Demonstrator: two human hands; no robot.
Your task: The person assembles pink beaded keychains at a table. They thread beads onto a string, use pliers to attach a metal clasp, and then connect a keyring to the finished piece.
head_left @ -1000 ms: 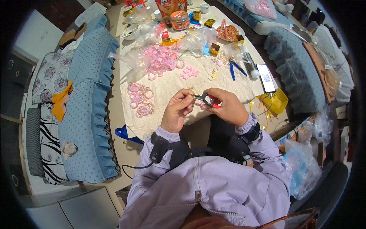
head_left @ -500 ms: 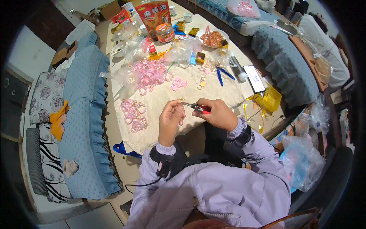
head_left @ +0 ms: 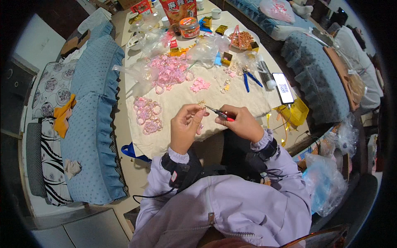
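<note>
- the left hand [head_left: 185,126] pinches a tiny pale piece [head_left: 202,110] between thumb and fingertips, just above the near middle of the surface [head_left: 182,93]; its grip is narrow and closed on that piece.
- the right hand [head_left: 241,122] is wrapped around small red-handled pliers [head_left: 220,114], whose thin tip meets the piece at the left fingertips.
- judged from how things lie, part of the work is done: a cluster of finished pink bead rings [head_left: 147,115] rests on the cloth to the left of the hands.
- much looks left: a large heap of loose pink beads [head_left: 171,70] sits farther back, with a smaller pink pile [head_left: 200,84] beside it.
- blue-handled pliers [head_left: 249,78] and a phone [head_left: 283,87] lie to the right, near that edge of the surface.
- open room is the bare cloth straight ahead of the hands; the near edge runs just under the wrists.
- a blue cushioned seat [head_left: 93,124] hems in the left side, and plastic bags and jars crowd the far end.
</note>
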